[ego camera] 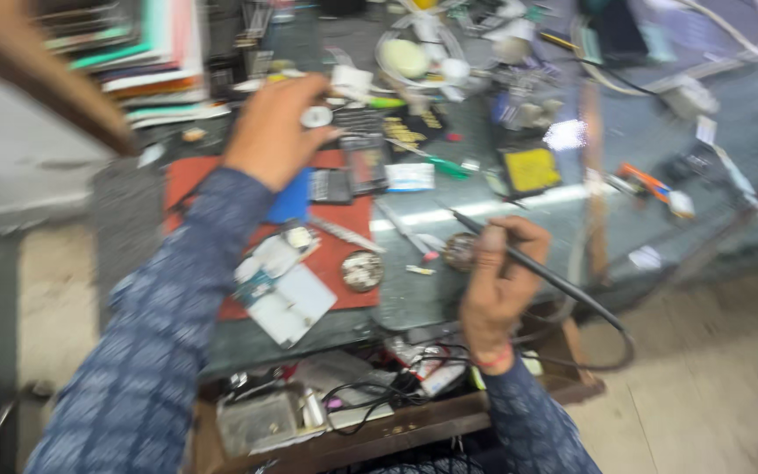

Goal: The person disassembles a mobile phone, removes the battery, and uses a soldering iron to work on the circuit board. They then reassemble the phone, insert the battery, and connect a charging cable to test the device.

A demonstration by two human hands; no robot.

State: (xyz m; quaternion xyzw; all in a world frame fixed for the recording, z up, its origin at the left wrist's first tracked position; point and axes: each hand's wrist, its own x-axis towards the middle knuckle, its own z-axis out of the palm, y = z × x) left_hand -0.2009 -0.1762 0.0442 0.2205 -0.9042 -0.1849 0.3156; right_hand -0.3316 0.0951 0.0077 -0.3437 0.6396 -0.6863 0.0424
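Under motion blur, cluttered workbench (414,298) details.

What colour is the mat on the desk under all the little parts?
The mat is red, seen best in the head view, beneath the left hand.

Heavy motion blur smears the whole view, worst at the edges. Even, moderately bright light falls from above, and white glare streaks the glass worktop (519,206).

hands (275,132) 2 | soldering iron (519,259) 1 | red mat (344,250) 1 | round tins (362,270) 2
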